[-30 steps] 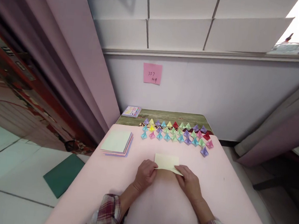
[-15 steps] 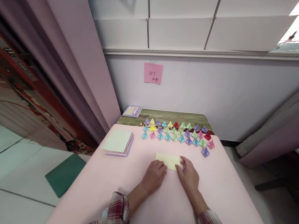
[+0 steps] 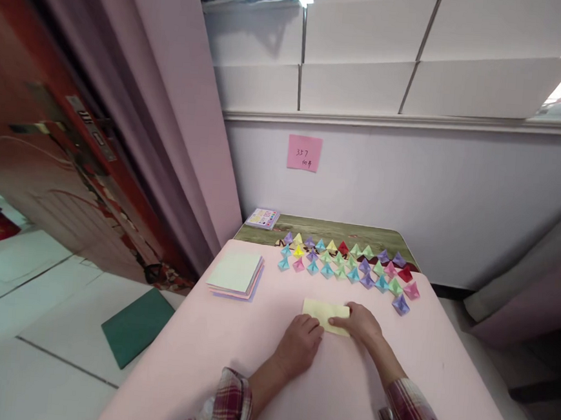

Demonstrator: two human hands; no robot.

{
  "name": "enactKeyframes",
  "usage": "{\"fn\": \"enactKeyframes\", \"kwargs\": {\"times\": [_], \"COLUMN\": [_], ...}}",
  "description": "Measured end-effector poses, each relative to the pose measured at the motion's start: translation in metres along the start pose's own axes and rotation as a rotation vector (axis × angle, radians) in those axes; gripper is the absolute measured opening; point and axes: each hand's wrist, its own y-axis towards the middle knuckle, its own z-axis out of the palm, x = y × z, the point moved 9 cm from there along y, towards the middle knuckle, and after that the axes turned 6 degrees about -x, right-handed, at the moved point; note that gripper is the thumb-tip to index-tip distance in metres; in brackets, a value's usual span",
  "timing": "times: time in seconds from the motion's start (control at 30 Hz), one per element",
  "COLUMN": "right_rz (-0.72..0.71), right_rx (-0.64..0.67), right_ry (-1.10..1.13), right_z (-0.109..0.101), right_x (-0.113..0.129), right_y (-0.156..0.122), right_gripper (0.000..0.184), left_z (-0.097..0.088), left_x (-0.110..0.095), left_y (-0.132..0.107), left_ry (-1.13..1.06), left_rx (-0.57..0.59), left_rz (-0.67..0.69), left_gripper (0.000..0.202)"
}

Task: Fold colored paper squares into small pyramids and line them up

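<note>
A pale yellow sheet of paper (image 3: 324, 309), folded into a flat rectangle, lies on the pink-covered table in front of me. My left hand (image 3: 300, 342) presses curled fingers on its lower left edge. At the right end, my right hand (image 3: 366, 325) grips the paper, thumb laid across its face and the other fingers at the far right edge. Behind the paper stand rows of small folded paper pieces (image 3: 367, 279) in purple, blue, green, yellow, pink and red. The undersides of both hands' fingers are hidden.
To the left on the table (image 3: 343, 396) sits a stack of coloured paper (image 3: 234, 271). A small printed packet (image 3: 263, 218) lies at the back left corner. A pink note (image 3: 304, 153) is stuck to the wall. A green board (image 3: 136, 326) rests on the floor.
The view has shifted, so the scene sits lower and further right. My right thumb has moved inward from the paper's lower right corner onto its face. My left hand keeps its place.
</note>
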Motion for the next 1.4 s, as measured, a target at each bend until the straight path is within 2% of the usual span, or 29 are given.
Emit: {"fn": "enactKeyframes", "kwargs": {"times": [0.03, 0.1, 0.17, 0.23, 0.3, 0.4, 0.47, 0.53, 0.57, 0.7, 0.83, 0.9, 0.97, 1.13, 1.27, 1.4], "right_rz": [-0.006, 0.004, 0.051, 0.127, 0.231, 0.327, 0.314, 0.292, 0.279, 0.211, 0.117, 0.073, 0.031, -0.059, -0.003, 0.029], "right_rx": [0.059, 0.098, 0.057, -0.014, -0.187, -0.362, -0.327, -0.267, -0.245, -0.174, -0.247, -0.308, -0.305, -0.213, -0.251, -0.258], "right_ry": [0.082, 0.158, 0.340, 0.591, 0.767, 0.964, 1.015, 1.037, 1.031, 1.003, 1.033, 1.018, 0.982, 0.893, 0.790, 0.763], "right_z": [0.004, 0.005, 0.002, 0.002, 0.002, 0.013, 0.026, 0.034, 0.035, 0.030, 0.014, 0.008, 0.009, 0.023, 0.027, 0.027], "right_x": [0.001, 0.003, 0.006, 0.007, -0.002, -0.012, -0.009, -0.004, -0.001, 0.009, 0.013, 0.013, 0.016, 0.023, 0.012, 0.005], "right_y": [-0.003, -0.013, -0.024, -0.035, -0.046, -0.058, -0.058, -0.057, -0.057, -0.055, -0.057, -0.058, -0.059, -0.058, -0.058, -0.060], "right_gripper": [0.029, 0.027, 0.030, 0.034, 0.039, 0.044, 0.046, 0.045, 0.044, 0.041, 0.049, 0.055, 0.058, 0.038, 0.029, 0.021], "left_z": [0.000, 0.000, -0.001, -0.004, -0.002, 0.025, 0.051, 0.066, 0.069, 0.069, 0.069, 0.069, 0.068, 0.066, 0.064, 0.059], "left_x": [0.000, 0.000, 0.002, 0.010, 0.026, 0.056, 0.055, 0.045, 0.045, 0.057, 0.073, 0.075, 0.075, 0.069, 0.064, 0.060], "left_y": [0.000, -0.002, -0.004, -0.006, -0.008, -0.017, -0.020, -0.014, -0.012, -0.007, -0.011, -0.014, -0.016, -0.021, -0.018, -0.015], "left_ry": [-0.005, -0.026, -0.064, -0.142, -0.298, -0.722, -1.064, -1.265, -1.295, -1.349, -1.412, -1.416, -1.416, -1.421, -1.433, -1.457], "left_rx": [0.007, 0.020, 0.003, -0.048, -0.109, -0.132, -0.069, 0.015, 0.014, -0.138, -0.250, -0.244, -0.226, -0.168, -0.109, -0.118], "left_rz": [0.005, 0.012, -0.007, -0.085, -0.290, -0.798, -1.056, -1.152, -1.180, -1.239, -1.286, -1.278, -1.259, -1.198, -1.146, -1.094], "left_gripper": [0.013, 0.015, 0.020, 0.024, 0.023, 0.028, 0.037, 0.044, 0.044, 0.038, 0.029, 0.027, 0.029, 0.034, 0.037, 0.037]}}
